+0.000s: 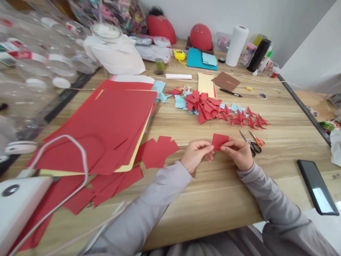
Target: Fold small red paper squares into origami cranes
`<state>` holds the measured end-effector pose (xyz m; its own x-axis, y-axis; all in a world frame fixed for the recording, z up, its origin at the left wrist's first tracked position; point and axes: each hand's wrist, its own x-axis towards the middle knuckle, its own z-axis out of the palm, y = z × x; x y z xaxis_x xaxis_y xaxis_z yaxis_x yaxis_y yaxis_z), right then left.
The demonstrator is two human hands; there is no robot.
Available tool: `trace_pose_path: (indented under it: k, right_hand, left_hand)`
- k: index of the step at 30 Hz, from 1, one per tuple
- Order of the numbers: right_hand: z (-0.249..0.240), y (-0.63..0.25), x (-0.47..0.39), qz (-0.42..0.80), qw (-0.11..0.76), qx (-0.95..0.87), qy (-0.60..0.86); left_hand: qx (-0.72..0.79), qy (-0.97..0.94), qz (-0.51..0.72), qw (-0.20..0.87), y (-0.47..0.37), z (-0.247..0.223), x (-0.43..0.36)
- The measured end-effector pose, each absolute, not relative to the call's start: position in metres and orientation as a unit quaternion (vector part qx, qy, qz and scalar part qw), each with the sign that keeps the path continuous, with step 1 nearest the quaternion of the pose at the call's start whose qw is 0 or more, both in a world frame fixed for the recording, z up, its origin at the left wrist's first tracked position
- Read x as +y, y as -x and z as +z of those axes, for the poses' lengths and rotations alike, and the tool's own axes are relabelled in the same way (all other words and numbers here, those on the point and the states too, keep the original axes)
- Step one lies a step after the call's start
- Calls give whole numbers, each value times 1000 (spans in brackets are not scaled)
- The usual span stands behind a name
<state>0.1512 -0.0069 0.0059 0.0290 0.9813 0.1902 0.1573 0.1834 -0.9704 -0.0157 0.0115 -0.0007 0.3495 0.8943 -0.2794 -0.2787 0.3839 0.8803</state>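
A small red square of paper (220, 140) is held up above the wooden table between my two hands. My left hand (198, 153) pinches its left edge between thumb and fingers. At its right edge, the thumb and fingers of my right hand (239, 152) are closed on it. Beyond the hands lies a heap of folded red paper pieces (204, 106), with red paper cranes (239, 118) and light blue ones trailing to the right. Black-handled scissors (253, 146) and orange-handled scissors (259, 140) rest just right of my right hand.
Large red paper sheets (114, 121) and cut red squares (157, 153) cover the left side. A white cable (85, 160) crosses them. Plastic bottles (34, 64) crowd the far left. A phone (317, 186) lies at right; a brown sheet (226, 81) and pen (230, 92) lie behind.
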Motion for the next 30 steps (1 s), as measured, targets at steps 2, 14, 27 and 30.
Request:
trace_pose_path:
  k: [2,14,27,30]
  right_hand:
    - [7,-151,-6,402,517,-556,512]
    - [9,-151,-8,363,496,-620,488]
    - [5,-150,-8,378,494,-576,530]
    - [3,-148,-8,395,514,-539,538]
  left_hand:
    - [405,-383,404,726,15,0,11]
    - [399,-383,389,737,17,0,11]
    - [410,-441,382,701,14,4,8]
    - [413,-454,379,692,14,6,8]
